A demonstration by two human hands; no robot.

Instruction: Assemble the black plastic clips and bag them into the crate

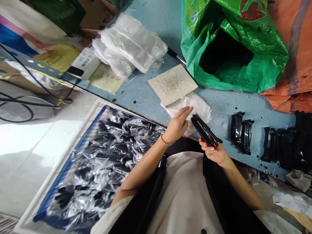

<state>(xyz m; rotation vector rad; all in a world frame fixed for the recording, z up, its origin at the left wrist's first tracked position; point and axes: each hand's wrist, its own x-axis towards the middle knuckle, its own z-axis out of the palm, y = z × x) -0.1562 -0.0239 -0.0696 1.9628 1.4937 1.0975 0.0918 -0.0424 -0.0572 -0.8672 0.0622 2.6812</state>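
Note:
My right hand (215, 152) grips one end of a long black plastic part (202, 131) with a slot along its length. The part tilts, its far end towards my left hand. My left hand (179, 123) has its fingers stretched out over a small stack of clear plastic bags (201, 107); whether the fingertips touch the bags I cannot tell. That stack lies partly under a square beige board (173, 84) speckled with dark grit. Two similar black parts (241, 132) stand on the blue table (220, 104), to the right of my right hand.
More black parts (280, 144) crowd the table's right end. A green sack (263, 65) with a dark opening stands at the back, beside an orange sack (297, 58). Folded plastic bags (136, 42) lie back left. Below, a crate (70, 139) holds many bagged black items.

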